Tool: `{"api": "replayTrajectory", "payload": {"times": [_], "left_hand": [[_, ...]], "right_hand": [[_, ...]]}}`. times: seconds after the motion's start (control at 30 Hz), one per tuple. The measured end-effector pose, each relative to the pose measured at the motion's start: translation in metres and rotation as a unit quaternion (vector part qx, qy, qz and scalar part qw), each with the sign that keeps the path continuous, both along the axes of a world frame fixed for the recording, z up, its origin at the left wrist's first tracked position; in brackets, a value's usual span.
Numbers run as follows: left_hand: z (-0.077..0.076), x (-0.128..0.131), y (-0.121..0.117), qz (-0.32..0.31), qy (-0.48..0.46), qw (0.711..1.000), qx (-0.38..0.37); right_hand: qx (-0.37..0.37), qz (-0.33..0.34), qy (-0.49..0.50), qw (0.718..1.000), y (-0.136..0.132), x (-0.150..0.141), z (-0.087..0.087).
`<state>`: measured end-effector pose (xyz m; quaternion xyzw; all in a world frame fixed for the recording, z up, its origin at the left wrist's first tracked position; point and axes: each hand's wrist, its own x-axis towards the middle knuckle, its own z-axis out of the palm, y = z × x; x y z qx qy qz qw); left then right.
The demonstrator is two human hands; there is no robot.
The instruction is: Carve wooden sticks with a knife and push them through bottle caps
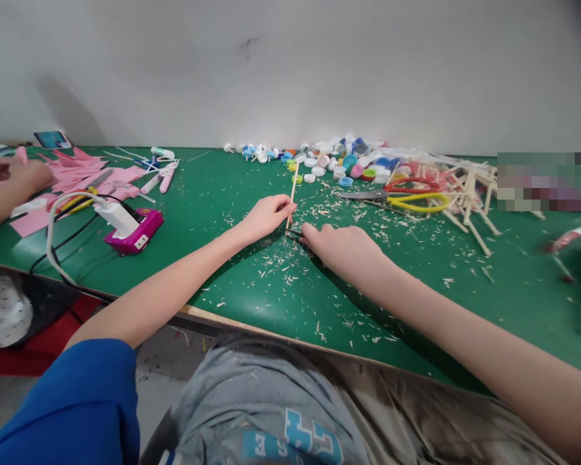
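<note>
My left hand (pixel 267 215) pinches a thin wooden stick (pixel 293 190) that stands nearly upright on the green table (pixel 213 194). Just to the right, my right hand (pixel 341 248) rests knuckles-up on the table with its fingers curled. Its fingertips hold a small dark tool (pixel 294 234) against the bottom of the stick; what the tool is I cannot make out. Wood shavings (pixel 290 271) lie scattered around both hands.
Plastic bottle caps (pixel 341 160) are heaped at the back by the wall. Yellow-handled and red-handled scissors (pixel 407 197) and a pile of wooden stick frames (pixel 465 187) lie to the right. Pink paper (pixel 82 171), a pink glue gun (pixel 133 232) and another person's hand (pixel 14 177) are on the left.
</note>
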<state>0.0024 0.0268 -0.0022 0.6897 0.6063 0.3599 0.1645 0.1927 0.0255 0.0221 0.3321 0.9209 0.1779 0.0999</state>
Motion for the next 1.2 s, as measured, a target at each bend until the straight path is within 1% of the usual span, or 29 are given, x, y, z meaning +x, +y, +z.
{"api": "replayTrajectory", "payload": {"times": [0.1,0.2,0.27,0.37,0.43,0.57,0.67,0.77,0.9,1.0,1.1,1.2], "left_hand": [[-0.002,-0.002,0.001,-0.006,-0.017,1.0,0.002],[0.001,-0.002,-0.001,-0.004,-0.016,1.0,0.002],[0.005,0.002,-0.006,-0.008,0.011,1.0,0.014],[0.01,0.008,-0.013,-0.031,0.072,0.995,0.054],[0.011,0.01,-0.014,-0.035,0.087,0.993,0.066],[0.008,0.003,-0.01,-0.007,0.035,0.999,0.034],[0.006,-0.002,-0.008,-0.01,-0.007,1.0,0.023],[0.01,0.001,-0.009,-0.014,-0.039,0.998,0.045],[0.019,0.007,-0.013,0.001,-0.099,0.991,0.084],[0.017,0.006,-0.013,0.001,-0.081,0.993,0.085],[0.009,0.002,-0.009,0.004,-0.055,0.997,0.06],[0.004,-0.002,-0.007,0.012,-0.049,0.998,0.04]], "right_hand": [[0.003,0.001,0.002,1.0,-0.002,-0.001,-0.004],[0.001,0.002,0.0,1.0,-0.004,-0.003,-0.004],[-0.003,0.002,-0.002,1.0,-0.005,-0.005,-0.003],[-0.01,0.003,-0.003,1.0,-0.002,-0.007,-0.001],[-0.015,0.0,-0.002,1.0,0.0,-0.008,0.0],[-0.022,-0.013,0.002,1.0,0.003,-0.006,0.003],[-0.029,-0.019,0.007,0.999,0.003,-0.004,0.006],[-0.039,-0.023,0.022,0.999,0.002,-0.005,0.007],[-0.052,-0.026,0.037,0.998,0.002,-0.005,0.006],[-0.057,-0.02,0.051,0.997,0.003,-0.004,0.005],[-0.056,-0.014,0.064,0.996,0.006,0.001,0.003],[-0.058,-0.012,0.068,0.996,0.01,0.007,0.002]]}}
